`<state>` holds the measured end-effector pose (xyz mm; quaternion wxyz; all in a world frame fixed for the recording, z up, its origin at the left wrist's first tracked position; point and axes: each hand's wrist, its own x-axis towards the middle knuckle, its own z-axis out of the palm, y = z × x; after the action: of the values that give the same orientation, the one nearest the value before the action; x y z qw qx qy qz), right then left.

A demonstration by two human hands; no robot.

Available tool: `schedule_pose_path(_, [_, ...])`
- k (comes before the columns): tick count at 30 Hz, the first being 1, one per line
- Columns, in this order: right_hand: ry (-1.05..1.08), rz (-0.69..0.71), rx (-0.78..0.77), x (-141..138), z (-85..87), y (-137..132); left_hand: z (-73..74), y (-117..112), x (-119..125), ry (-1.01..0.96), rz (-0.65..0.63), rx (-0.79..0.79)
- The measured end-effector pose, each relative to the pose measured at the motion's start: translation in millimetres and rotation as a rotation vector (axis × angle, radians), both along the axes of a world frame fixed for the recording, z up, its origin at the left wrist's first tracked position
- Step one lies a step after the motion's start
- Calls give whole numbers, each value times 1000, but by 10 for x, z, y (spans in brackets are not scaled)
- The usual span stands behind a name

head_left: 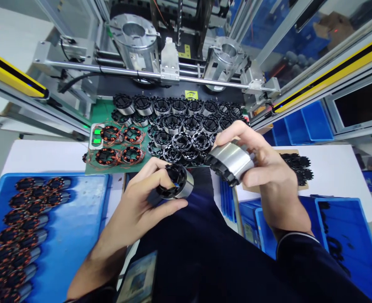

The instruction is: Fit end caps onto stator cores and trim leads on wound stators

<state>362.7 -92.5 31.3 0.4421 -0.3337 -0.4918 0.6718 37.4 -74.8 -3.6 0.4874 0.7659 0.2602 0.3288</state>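
Observation:
My left hand [141, 202] is closed round a silver stator core with black plastic end caps [176, 185], held in front of my body. My right hand [264, 168] grips a second, like stator core [231, 162] on its side, fingers wrapped over the top. Both cores hover just in front of a pile of unwound black-and-silver stator cores [179, 122] on the machine bed. Beside that pile lie several stators wound with copper wire [118, 145] on a green mat.
A blue tray [78, 227] at left holds rows of copper-wound stators. More blue bins [346, 227] sit at right, and black plastic parts [296, 166] lie on a board on the white table. A winding machine with two metal fixtures [135, 38] stands behind.

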Motion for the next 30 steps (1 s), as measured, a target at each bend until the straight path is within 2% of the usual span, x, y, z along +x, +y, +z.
schedule_pose_path(4, [-121,71,-82,-138,144,94,16,-1,46,-23,-5,-38])
schedule_pose_path(11, [-116,145,-190,-266,147,238,-25,5,64,-56,54,-97])
schedule_pose_path(17, [-128,190,-291,-219,209,293,-72,36,67,-135,20,-159])
schedule_pose_path(25, [-233,170,-238,-277,227,338,-68,82,91,-205,-36,-203])
schedule_pose_path(30, [-249,222,-195,-269,272,371,3,79,133,-110,-71,-292])
